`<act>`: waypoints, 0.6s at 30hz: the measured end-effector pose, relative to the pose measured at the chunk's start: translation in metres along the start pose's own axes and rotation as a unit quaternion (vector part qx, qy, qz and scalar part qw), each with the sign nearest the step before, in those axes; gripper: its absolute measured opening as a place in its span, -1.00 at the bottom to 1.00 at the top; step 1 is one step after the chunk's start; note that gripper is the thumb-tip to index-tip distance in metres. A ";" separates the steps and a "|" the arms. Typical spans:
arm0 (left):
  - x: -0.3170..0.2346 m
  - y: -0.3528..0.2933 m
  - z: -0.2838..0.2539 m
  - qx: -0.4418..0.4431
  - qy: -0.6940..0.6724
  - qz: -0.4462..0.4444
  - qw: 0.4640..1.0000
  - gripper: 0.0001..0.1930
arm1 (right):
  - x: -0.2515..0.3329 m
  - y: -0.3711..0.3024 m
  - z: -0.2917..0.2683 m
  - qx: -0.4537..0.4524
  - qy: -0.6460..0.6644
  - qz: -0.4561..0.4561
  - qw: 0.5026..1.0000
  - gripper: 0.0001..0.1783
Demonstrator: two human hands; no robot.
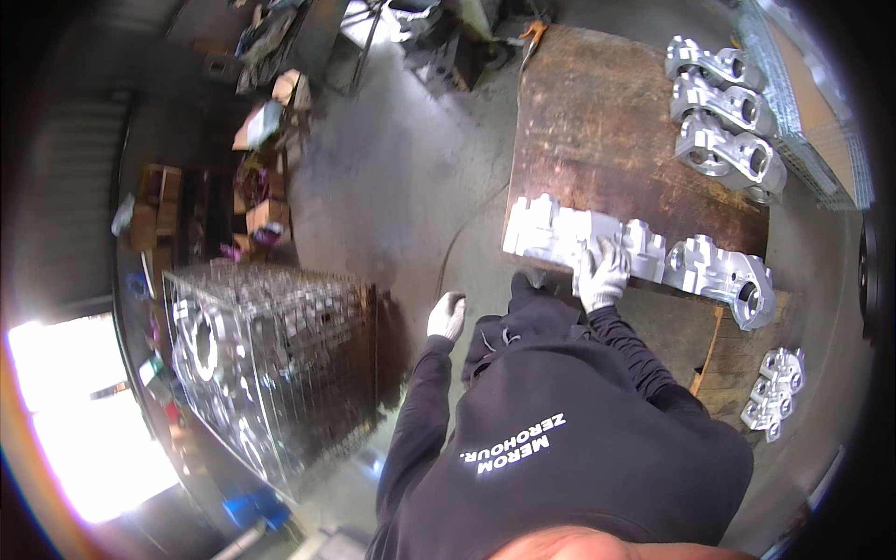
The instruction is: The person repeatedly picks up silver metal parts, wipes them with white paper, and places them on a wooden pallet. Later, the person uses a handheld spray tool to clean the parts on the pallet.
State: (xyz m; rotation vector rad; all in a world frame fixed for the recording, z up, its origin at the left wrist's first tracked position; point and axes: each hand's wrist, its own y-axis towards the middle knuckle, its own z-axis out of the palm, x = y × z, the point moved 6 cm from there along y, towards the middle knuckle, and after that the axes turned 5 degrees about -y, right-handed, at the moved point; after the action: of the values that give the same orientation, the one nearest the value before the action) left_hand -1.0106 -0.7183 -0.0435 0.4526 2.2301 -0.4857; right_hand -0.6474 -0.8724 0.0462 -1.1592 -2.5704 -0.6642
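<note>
1. The step in hand seems to be the handling of one metal part (544,230), which lies on the brown tabletop (611,103), along the edge nearest to the person's body.
2. The right hand (602,274), in a white glove, is laid on the right end of this part, near the place where the next part (644,246) begins. Its fingers look somewhat spread, but I cannot tell if this grip is closed around the metal or only rests on it.
3. The left hand (446,316), also gloved, hangs over the floor (373,187), well apart from the tabletop. Its fingers look bent, and I see nothing in it; how narrow this grip is, I cannot tell.
4. A third part (723,274) lies at the right end of the same row, and a group of similar parts (723,107) lies at the far right side.
5. In my judgement, a lift would call for the left hand to come to the free left end, so that two hands share the weight. A turn or a push would need firm contact and care for the close neighbour and the edge.
</note>
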 end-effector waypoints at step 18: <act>0.016 0.556 0.108 0.270 0.197 0.041 0.942 -0.57 | -0.017 0.023 0.021 -0.077 0.132 0.370 0.916 -0.70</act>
State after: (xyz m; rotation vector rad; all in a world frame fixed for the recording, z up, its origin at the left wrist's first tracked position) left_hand -0.6936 -0.2879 -0.2308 0.9967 2.4218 -1.0473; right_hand -0.6194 -0.8592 0.0280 -1.7920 -1.6777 -0.7599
